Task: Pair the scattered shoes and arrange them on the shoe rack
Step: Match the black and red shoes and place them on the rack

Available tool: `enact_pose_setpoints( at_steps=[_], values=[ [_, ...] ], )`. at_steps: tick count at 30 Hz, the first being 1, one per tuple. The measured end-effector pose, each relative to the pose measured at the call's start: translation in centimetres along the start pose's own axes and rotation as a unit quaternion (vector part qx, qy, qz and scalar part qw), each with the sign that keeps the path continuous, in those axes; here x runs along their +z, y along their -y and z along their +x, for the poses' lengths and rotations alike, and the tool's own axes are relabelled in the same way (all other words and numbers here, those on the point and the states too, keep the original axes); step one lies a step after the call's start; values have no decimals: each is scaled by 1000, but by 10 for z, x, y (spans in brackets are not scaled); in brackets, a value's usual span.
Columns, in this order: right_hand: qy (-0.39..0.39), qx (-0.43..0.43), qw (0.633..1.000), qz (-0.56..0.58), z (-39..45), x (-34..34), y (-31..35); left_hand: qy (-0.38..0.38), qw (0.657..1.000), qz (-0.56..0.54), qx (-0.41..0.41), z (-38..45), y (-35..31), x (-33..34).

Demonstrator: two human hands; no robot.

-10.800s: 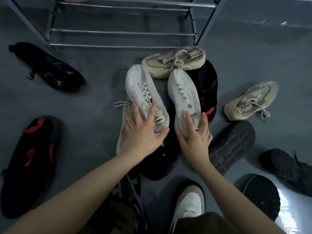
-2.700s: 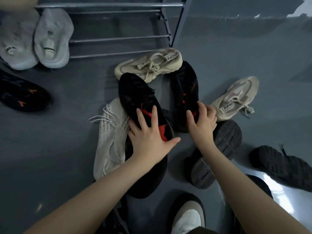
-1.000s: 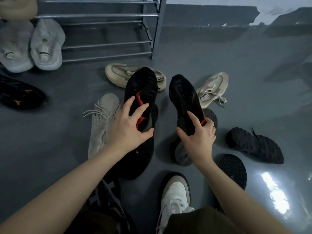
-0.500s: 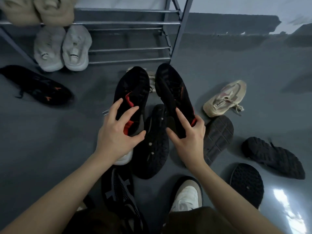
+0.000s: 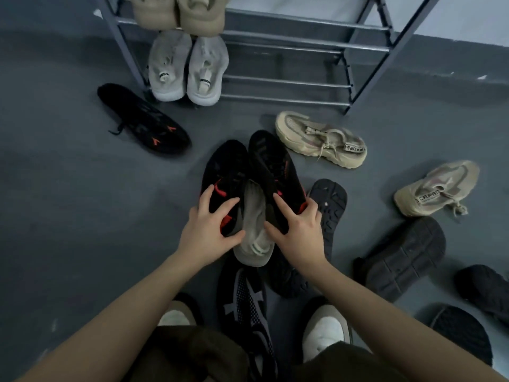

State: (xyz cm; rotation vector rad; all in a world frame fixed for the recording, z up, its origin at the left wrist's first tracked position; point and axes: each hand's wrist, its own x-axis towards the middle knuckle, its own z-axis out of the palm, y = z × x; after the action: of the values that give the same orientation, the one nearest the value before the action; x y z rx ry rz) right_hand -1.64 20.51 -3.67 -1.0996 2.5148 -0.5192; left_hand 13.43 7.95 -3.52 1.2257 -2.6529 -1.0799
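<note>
My left hand (image 5: 207,232) grips a black shoe with red marks (image 5: 224,172) by its heel end. My right hand (image 5: 298,232) grips its matching black and red shoe (image 5: 275,166). Both shoes are held side by side above the floor, toes pointing toward the shoe rack (image 5: 289,45). A white shoe (image 5: 254,235) shows between my hands, below the pair. On the rack's bottom shelf stands a pair of light grey shoes (image 5: 187,67), and a beige pair (image 5: 179,12) sits on the shelf above.
Two beige sneakers lie apart on the floor, one (image 5: 322,139) near the rack, the other (image 5: 435,188) at right. A black shoe with orange marks (image 5: 143,122) lies left. Several dark shoes lie sole-up at right (image 5: 405,257). A black patterned shoe (image 5: 245,307) is between my feet.
Both hands have brought the two black and red shoes close together, side by side, and carried them nearer the rack. The view has tilted down and left, showing more of the rack.
</note>
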Motion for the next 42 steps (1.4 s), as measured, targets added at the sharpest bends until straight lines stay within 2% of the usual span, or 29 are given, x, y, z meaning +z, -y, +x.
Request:
enact_pose_setpoints(
  at_steps=[3,8,13,17,25,32,42],
  values=[
    [19,-3,1000,8,-4,2,-7,-5,999,-33,-17,-4,5,6],
    [21,-1,1000,14,-12,1,-12,-18,998,0,-55,-11,0,14],
    [28,-35,998,32,-10,2,-10,-51,999,-4,-9,-15,-1,22],
    [14,-25,999,40,-8,4,-3,-75,997,-20,0,-16,-4,21],
    [-68,-24,992,107,-2,-25,11,-182,982,-8,57,-13,-31,-11],
    [-120,-31,986,110,36,-52,10,-201,977,7,75,43,-62,-39],
    [-162,-4,980,119,167,-56,11,-196,976,20,88,165,-66,-41]
  ],
)
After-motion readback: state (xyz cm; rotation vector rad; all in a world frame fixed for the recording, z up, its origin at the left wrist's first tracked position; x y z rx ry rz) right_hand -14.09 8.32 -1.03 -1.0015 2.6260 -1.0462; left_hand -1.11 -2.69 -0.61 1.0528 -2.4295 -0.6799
